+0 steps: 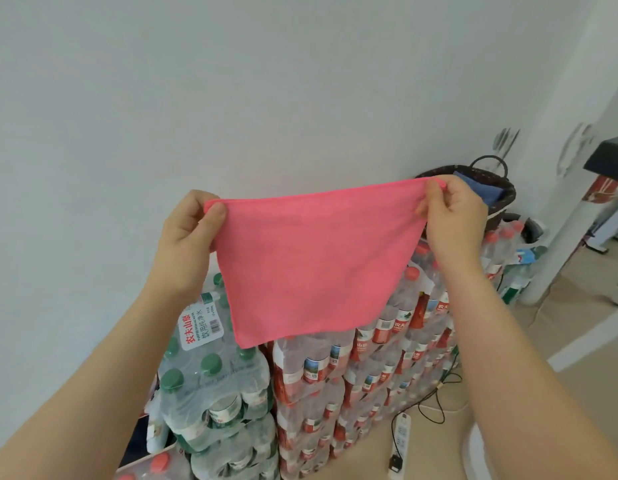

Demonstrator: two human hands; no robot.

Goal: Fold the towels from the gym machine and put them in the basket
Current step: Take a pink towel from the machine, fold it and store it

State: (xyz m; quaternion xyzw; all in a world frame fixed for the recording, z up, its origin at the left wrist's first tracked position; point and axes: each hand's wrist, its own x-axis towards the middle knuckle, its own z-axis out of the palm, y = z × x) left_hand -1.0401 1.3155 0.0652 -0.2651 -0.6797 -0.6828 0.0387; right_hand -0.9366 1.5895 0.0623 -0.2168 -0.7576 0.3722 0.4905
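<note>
A pink towel (314,261) hangs spread out in the air in front of me. My left hand (188,237) pinches its upper left corner and my right hand (451,216) pinches its upper right corner, so the top edge is stretched taut between them. Behind my right hand stands a dark woven basket (505,188) with a loop handle, on top of stacked water bottles. A blue cloth (480,185) lies inside the basket, partly hidden by my hand.
Shrink-wrapped packs of water bottles (335,375) are stacked against the white wall below the towel. A white power strip (401,441) with a black cable lies on the floor. A white post (560,216) and a dark ledge (609,154) stand at the right.
</note>
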